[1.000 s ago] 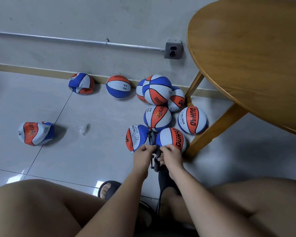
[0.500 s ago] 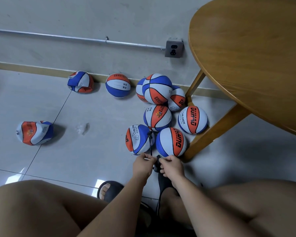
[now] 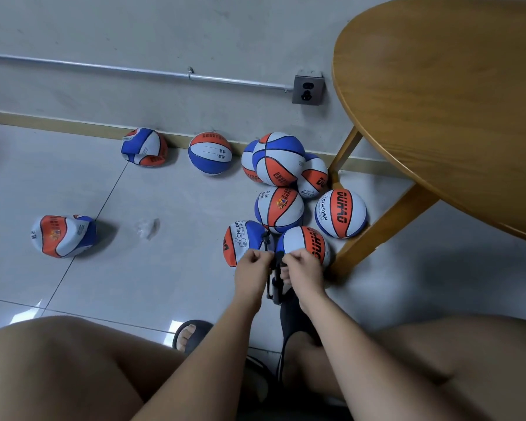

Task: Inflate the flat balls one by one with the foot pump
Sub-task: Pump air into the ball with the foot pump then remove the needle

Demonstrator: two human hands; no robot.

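Observation:
A slim black pump [image 3: 275,288] stands upright on the floor between my feet. My left hand [image 3: 251,267] and my right hand [image 3: 301,268] each grip one side of its top handle, fists closed. A thin black hose [image 3: 266,241] runs from the pump up to a partly dented orange, white and blue ball [image 3: 240,241] just beyond my left hand. Two collapsed balls lie apart, one at the left [image 3: 63,235] and one by the skirting [image 3: 143,147]. Several round balls [image 3: 278,159] are piled near the table leg.
A round wooden table [image 3: 438,101] overhangs the right side, and its slanted leg [image 3: 377,232] touches the ball pile. A wall socket [image 3: 308,90] and a metal conduit run along the wall. A scrap of clear plastic [image 3: 148,227] lies on the tiles. My sandalled left foot [image 3: 190,335] is near the pump.
Both hands went down with the pump handle half a second ago and have now come back up, higher than a second ago. The balls have not moved.

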